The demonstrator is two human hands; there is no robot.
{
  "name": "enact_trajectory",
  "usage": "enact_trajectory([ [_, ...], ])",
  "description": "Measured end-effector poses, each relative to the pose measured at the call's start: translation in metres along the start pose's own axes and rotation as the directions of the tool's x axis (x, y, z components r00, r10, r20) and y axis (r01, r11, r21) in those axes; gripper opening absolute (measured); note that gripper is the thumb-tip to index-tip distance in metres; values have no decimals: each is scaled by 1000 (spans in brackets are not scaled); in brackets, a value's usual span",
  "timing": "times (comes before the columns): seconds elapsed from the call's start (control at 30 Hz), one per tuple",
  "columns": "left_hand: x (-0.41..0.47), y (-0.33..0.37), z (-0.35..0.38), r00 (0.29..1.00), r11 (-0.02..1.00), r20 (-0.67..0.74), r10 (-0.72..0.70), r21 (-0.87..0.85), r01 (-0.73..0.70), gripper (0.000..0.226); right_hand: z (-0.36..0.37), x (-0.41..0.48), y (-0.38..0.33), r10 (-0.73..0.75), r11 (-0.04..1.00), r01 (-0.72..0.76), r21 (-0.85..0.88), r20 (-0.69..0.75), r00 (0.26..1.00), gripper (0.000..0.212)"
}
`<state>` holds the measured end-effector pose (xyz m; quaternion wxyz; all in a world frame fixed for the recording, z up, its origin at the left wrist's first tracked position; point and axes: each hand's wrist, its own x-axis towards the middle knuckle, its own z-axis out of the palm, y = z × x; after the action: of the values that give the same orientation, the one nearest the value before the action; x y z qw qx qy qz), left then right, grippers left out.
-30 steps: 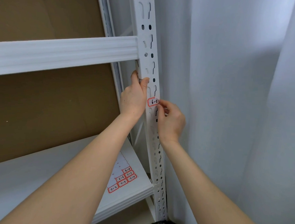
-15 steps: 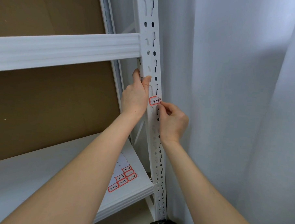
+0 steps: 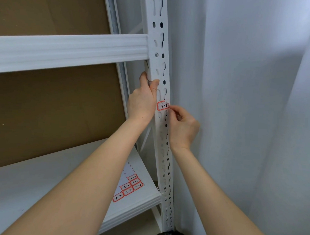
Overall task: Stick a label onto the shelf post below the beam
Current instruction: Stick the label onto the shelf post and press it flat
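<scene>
Pale wall (image 3: 241, 85) behind white shelving. Label (image 3: 163, 105) sits on shelf post (image 3: 157, 46) below beam (image 3: 70, 51), its right edge pinched by fingers (image 3: 172, 109) of right hand (image 3: 183, 129). Left hand (image 3: 142, 102) fingers wrap the post just above. Advise: square it, then rub flat outward.

Left forearm (image 3: 73, 184) and right forearm (image 3: 209, 199) bare, reaching up and forward from bottom of view, converging toward centre. Left hand (image 3: 142, 104) higher of two, back of hand toward camera, wrist roughly straight; thumb lies up front face of post (image 3: 158, 51), fingers curled round its left edge, tips hidden. Right hand (image 3: 184, 129) lower, on other side of post, knuckles toward camera; thumb and forefinger pinch right edge of label (image 3: 162, 105), other fingers curled in. Hands close, not touching.
</scene>
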<state>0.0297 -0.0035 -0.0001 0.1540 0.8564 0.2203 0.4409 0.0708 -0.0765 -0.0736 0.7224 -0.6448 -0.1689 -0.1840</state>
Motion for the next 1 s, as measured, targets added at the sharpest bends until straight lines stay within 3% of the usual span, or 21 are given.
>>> enact_trajectory([
  [0.3,1,0,2,1000,1000,-15,-11,2,11,51,5,0,2,-65,996,64,-57,-22,998,13],
  [0.57,1,0,2,1000,1000,-17,-5,5,5,49,2,7,-1,-103,984,113,-141,76,992,13],
  [0.8,-2,3,-2,1000,1000,7,-2,-3,2,49,-4,4,-6,30,1000,-30,4,44,999,7],
  [1.0,0,0,-1,1000,1000,0,8,-3,-8,49,1,3,-8,47,997,-45,-55,43,998,6],
])
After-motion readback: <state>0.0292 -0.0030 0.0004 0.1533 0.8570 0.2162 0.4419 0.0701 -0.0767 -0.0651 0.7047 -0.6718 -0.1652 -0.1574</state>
